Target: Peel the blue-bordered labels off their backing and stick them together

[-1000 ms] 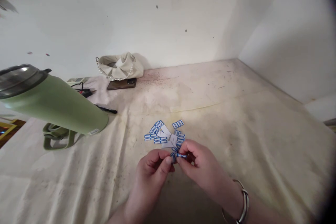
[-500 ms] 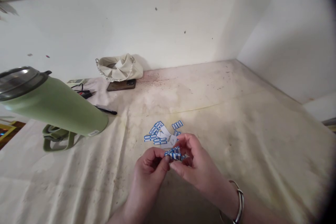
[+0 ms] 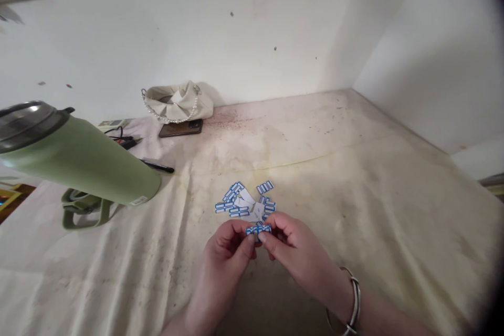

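Between both hands is a small blue-and-white card [image 3: 259, 230], printed with blue-edged boxes. My left hand [image 3: 225, 252] pinches its left end with thumb and fingers. At the right end, my right hand [image 3: 297, 247] grips it the same way, thumb on the near face. Just beyond the fingers lies a loose pile of similar blue-and-white cards [image 3: 239, 211], several overlapping, some showing plain white sides. One card [image 3: 265, 187] sits apart at the pile's upper right. Any print on the held card is too small to read.
A large green tumbler [image 3: 86, 155] stands at the left, with a green strap or handle [image 3: 85, 210] by its base. Behind it are a black pen [image 3: 157, 166], a phone [image 3: 181, 128] and a cream bag [image 3: 179, 102]. A wrinkled cream cloth [image 3: 354, 194] covers the table.
My right hand has closed in from slightly above and right, and its thumb and fingers now pinch the card's right end. The left hand keeps its hold.
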The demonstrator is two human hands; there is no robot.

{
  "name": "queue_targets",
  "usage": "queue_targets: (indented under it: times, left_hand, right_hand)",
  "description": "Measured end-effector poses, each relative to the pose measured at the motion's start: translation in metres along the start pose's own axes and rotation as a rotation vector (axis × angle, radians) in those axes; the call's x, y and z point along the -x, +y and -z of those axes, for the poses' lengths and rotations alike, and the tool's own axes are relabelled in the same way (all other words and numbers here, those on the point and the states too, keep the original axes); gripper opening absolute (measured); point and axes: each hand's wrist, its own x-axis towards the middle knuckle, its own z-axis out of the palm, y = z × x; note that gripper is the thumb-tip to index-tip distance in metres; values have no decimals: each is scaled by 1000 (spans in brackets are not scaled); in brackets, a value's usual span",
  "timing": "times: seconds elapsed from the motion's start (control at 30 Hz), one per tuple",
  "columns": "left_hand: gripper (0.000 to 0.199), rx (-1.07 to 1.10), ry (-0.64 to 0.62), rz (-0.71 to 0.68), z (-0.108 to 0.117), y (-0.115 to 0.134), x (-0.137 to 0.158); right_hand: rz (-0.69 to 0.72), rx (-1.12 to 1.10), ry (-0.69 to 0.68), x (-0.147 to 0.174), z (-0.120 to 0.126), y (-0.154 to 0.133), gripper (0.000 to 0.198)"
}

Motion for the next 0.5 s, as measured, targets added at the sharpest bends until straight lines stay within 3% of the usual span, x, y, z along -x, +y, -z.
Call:
queue_targets:
  times: [0.13, 0.33, 0.5]
  left_hand:
    - [9, 122, 11, 76, 1, -2, -1]
    - [8, 578, -99, 330, 1, 2, -3]
    - [8, 660, -161, 419, 1, 4, -3]
  right_hand:
    - [16, 9, -35, 1, -1, 4, 5]
    - [31, -53, -61, 2, -3, 4, 34]
    - [90, -15, -29, 2, -3, 10, 53]
